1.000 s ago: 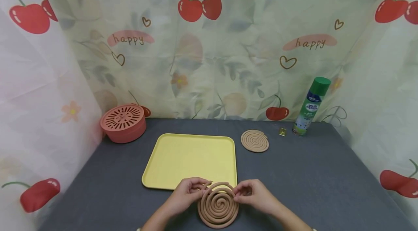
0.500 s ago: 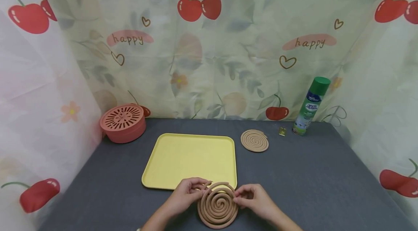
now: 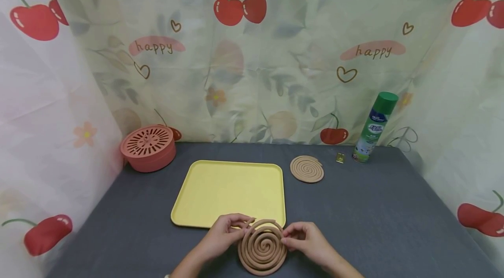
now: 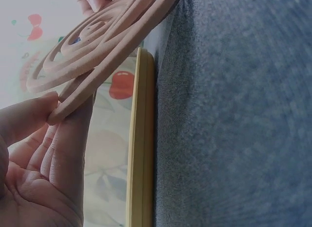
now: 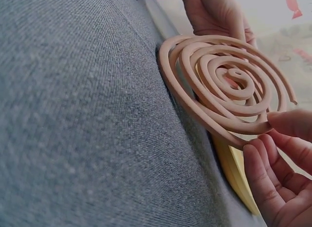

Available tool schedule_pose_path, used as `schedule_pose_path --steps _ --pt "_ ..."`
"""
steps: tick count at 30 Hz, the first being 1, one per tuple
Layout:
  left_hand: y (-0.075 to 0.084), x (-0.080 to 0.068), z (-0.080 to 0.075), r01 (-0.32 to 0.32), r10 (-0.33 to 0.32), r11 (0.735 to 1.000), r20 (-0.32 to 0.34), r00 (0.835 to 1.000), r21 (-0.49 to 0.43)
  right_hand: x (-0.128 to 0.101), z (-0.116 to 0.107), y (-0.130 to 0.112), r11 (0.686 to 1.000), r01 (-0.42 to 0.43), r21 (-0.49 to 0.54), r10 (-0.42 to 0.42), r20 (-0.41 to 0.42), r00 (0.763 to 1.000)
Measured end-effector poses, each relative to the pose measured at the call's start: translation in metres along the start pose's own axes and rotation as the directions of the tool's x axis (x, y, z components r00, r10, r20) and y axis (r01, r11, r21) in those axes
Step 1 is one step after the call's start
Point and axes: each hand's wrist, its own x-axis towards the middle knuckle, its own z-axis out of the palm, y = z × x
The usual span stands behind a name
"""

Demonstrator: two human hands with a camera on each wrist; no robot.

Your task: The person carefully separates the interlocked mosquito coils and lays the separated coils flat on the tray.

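Observation:
In the head view, a brown mosquito coil is raised near the front of the table, its turns spread apart at differing levels. My left hand pinches an outer arm at its upper left, thumb on top and fingers beneath, as the left wrist view of the coil shows. On the right edge my right hand pinches the turns between thumb and fingertips. From the right wrist view, the turns of the coil overlap near those fingers, and it looks like two interlaced spirals with separate outer ends.
A yellow tray lies just beyond the hands. Behind it to the right are a flat mosquito coil, a small gold metal piece and a green spray can. A pink slotted round holder stands at back left.
My right hand has shifted slightly outward and down along the coil's right edge. The left hand and the coil have hardly moved.

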Motion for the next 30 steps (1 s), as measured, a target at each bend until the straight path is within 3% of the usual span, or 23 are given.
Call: schedule_pose_path --steps 8,18,30 --pt "0.0013 -0.0003 0.0001 0.015 -0.015 1.0 0.0 1.0 -0.008 -0.0011 0.0002 -0.0036 1.0 0.014 -0.025 -0.014 0.006 1.0" --pt "-0.0007 0.0013 -0.0001 0.013 -0.013 1.0 -0.001 1.0 -0.026 -0.0021 0.0018 -0.0028 0.996 0.009 0.094 -0.013 0.035 0.999" --pt "-0.003 0.0021 -0.0012 0.031 -0.031 0.999 0.002 1.0 -0.01 -0.0046 0.0059 -0.0014 0.988 -0.068 0.139 0.054 0.105 0.993"
